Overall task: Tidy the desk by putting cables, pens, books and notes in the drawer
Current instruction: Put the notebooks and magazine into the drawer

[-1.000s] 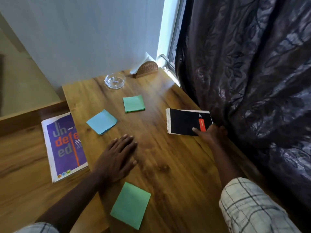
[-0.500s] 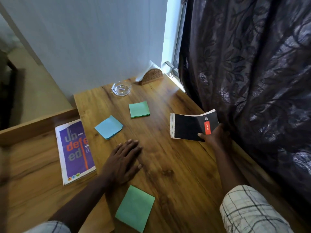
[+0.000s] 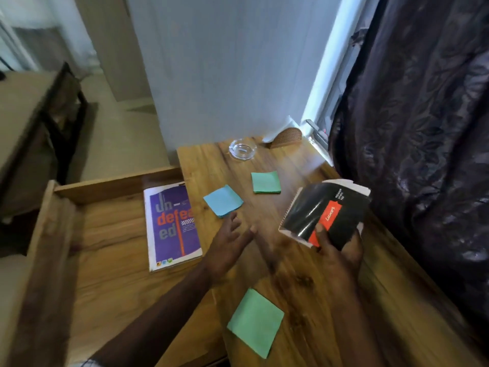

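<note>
black-covered spiral notepad [image 3: 325, 210], raised clear of the wooden desk [image 3: 304, 287] and tilted, its cover bowed. the right hand [image 3: 341, 250] pinches it at the lower edge, thumb on the red label and fingers curled beneath. the left hand [image 3: 227, 245] hovers just above the desk with fingers spread and holds nothing; its tips are near the blue notes [image 3: 223, 201]. the open drawer [image 3: 116, 185] stands to the left, with a purple book [image 3: 172, 226] flat on its floor beside the desk edge. still on the desk: the far green notes [image 3: 265, 182], the near green notes [image 3: 256, 322], a glass dish [image 3: 242, 149] and a woven holder [image 3: 287, 136] at the back. a dark curtain [image 3: 423, 154] hangs close on the right.

likely hazards: the hold is at one edge only, so the pad may sag, fan its pages or slip during the carry across to the drawer. the path crosses the left arm, which could force an awkward hand-over. the near green notes lie close to the drawer-side edge, beside the left forearm; a brush from that arm could push them off.
</note>
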